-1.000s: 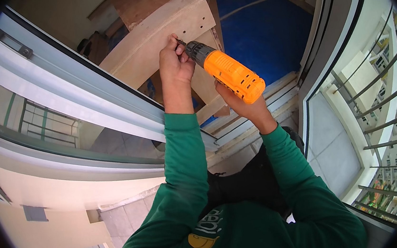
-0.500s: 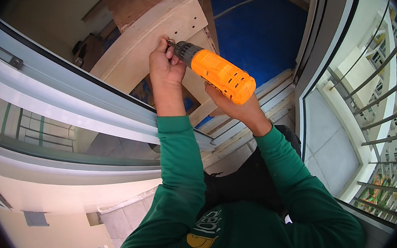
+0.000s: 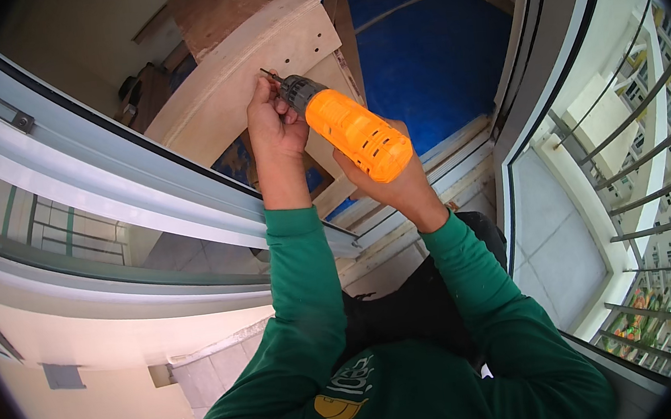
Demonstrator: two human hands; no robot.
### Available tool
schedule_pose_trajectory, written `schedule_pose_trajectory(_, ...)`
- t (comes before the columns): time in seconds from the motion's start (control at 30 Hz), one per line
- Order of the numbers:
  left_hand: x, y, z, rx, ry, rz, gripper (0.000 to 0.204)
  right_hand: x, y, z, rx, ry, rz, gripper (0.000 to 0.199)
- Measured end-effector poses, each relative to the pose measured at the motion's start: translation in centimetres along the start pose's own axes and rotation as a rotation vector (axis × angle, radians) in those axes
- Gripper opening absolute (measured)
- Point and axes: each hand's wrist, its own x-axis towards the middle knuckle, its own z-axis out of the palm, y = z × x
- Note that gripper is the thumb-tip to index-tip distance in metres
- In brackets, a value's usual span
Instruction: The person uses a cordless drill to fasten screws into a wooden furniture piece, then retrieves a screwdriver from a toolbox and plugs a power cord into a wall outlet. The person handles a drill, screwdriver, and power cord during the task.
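My right hand [image 3: 394, 181] grips an orange cordless drill [image 3: 354, 132] by its handle, with the dark chuck pointing up and left. My left hand [image 3: 272, 123] is closed around the drill's tip, pinching the bit or a small screw against a pale plywood board [image 3: 241, 65]. The board is curved by the lens and shows several small dark holes near its upper right. Both forearms wear green sleeves.
A grey metal window frame [image 3: 106, 171] with glass runs diagonally on the left. Another glazed frame [image 3: 541, 117] and balcony railings [image 3: 640, 180] are on the right. A blue sheet [image 3: 433, 46] lies behind the board, with pale wooden battens [image 3: 437, 175] below it.
The view has shifted, so hands, drill and board sit slightly higher in the picture. My left hand stays at the drill's tip and my right hand keeps its grip.
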Motion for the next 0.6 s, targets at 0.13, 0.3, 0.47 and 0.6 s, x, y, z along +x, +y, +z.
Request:
schedule_pose_trajectory(0.13, -3.7, -2.4, -1.6, 0.234, 0.488, 0.226, 0.046, 0.2, 0.4, 0.0, -0.145, -0.003, -0.078, 0.041)
schedule_pose_trajectory(0.3, -1.9, -1.4, -3.3, 0.027, 0.334, 0.433, 0.057, 0.4, 0.7, 0.1, -0.173, -0.050, -0.110, 0.019)
schedule_pose_trajectory(0.47, 0.2, -0.8, -3.8, -0.038, 0.201, 0.384, 0.064, 0.7, 0.2, 0.2, -0.194, -0.027, -0.094, 0.018)
schedule_pose_trajectory(0.6, -0.1, -1.6, -3.9, 0.005, 0.240, 0.296, 0.065, 0.7, -0.4, 0.2, -0.143, -0.065, 0.040, 0.027)
